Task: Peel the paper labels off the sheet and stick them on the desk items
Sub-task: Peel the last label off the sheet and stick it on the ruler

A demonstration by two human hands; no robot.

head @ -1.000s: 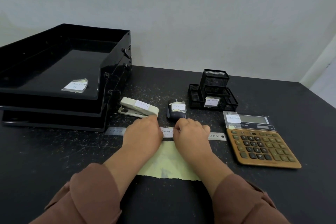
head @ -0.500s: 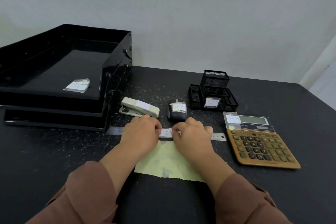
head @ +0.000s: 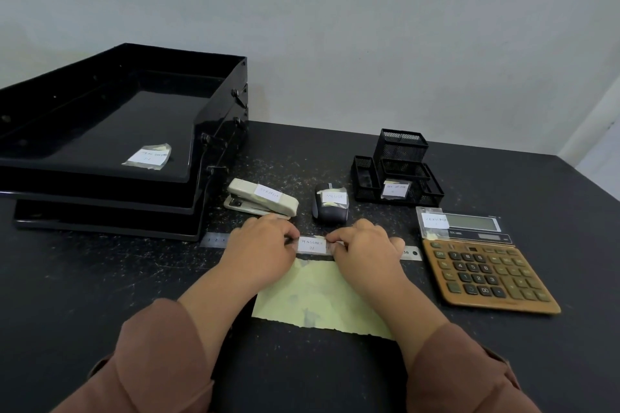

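A white paper label [head: 312, 245] with handwriting lies on the steel ruler [head: 411, 252] in the middle of the desk. My left hand [head: 261, 245] pinches the label's left end with curled fingers. My right hand [head: 365, 248] pinches its right end the same way. My hands hide most of the ruler. The pale yellow backing sheet [head: 322, 295] lies flat just in front of the ruler, between my wrists. Labels sit on the stapler [head: 265, 199], the mouse [head: 330, 208], the mesh organizer [head: 399, 174], the calculator [head: 483, 265] and the black stacked paper tray [head: 110, 131].
The paper tray fills the back left of the black desk [head: 100, 278]. Stapler and mouse stand right behind the ruler. The calculator lies at the right end of the ruler, with the organizer behind it. A pale wall bounds the desk at the back.
My hands have slid apart along the ruler, uncovering the whole label between them. The view has shifted slightly. Nothing else on the desk has moved.
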